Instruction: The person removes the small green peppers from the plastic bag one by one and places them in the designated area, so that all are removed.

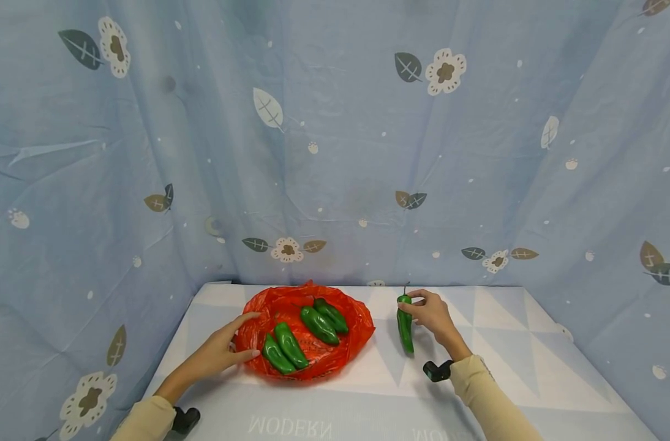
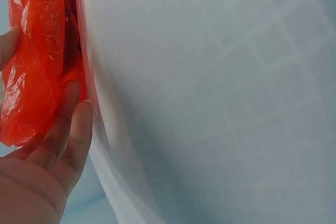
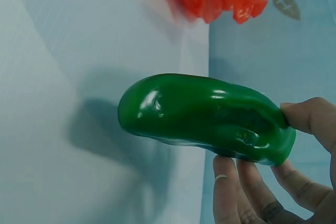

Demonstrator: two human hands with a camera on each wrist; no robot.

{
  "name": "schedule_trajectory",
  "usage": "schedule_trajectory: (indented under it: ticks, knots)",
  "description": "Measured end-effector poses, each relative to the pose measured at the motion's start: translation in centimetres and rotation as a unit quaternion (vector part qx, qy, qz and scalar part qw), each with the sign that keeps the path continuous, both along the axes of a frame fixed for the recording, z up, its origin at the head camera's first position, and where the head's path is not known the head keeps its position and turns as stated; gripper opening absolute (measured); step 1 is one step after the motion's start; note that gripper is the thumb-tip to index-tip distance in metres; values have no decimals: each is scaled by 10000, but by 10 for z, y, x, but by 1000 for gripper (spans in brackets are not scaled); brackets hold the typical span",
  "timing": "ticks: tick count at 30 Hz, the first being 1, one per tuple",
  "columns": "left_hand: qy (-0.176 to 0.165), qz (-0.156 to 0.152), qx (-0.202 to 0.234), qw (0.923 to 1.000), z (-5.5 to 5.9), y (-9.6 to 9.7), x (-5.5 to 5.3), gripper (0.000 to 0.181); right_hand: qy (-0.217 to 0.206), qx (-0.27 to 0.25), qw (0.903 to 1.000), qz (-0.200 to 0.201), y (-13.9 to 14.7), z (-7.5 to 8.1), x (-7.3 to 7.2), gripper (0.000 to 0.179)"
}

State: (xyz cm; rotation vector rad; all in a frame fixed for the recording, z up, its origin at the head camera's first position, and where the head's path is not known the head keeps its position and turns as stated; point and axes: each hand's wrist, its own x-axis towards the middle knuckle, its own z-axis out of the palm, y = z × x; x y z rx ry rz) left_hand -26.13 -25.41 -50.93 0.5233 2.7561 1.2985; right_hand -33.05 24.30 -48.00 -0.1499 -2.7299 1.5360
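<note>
My right hand (image 1: 431, 312) pinches a green chili pepper (image 1: 405, 324) near its stem end, between thumb and fingers. In the right wrist view the glossy pepper (image 3: 199, 116) is held above the table, casting a shadow. My left hand (image 1: 219, 349) touches the left side of a crumpled red plastic bag (image 1: 362, 324), its thumb and fingers spread apart. From the left wrist the bag's side (image 2: 39, 66) lies against the fairly straight fingers. Several green peppers lie inside the open bag, one pair at the front left (image 1: 291, 346), another (image 1: 319, 326) at the back right.
The table (image 1: 495, 343) has a pale cover with triangle shapes and printed lettering. A blue curtain (image 1: 335, 153) with flowers and leaves hangs behind and at both sides. Black wrist devices sit beside the left cuff (image 1: 186, 421) and the right cuff (image 1: 437, 371).
</note>
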Motion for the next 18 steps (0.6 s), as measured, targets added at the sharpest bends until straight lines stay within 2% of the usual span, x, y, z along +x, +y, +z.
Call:
schedule_trajectory:
  ticks: [6,18]
  knots:
    - [5,-23,8,10000,0,0,0,78,-171,114,9997,-123,3,-6,-2,53]
    - [-28,-3,-16,10000,2,1,1,78,-150,154,9995,-249,5,-18,-9,51]
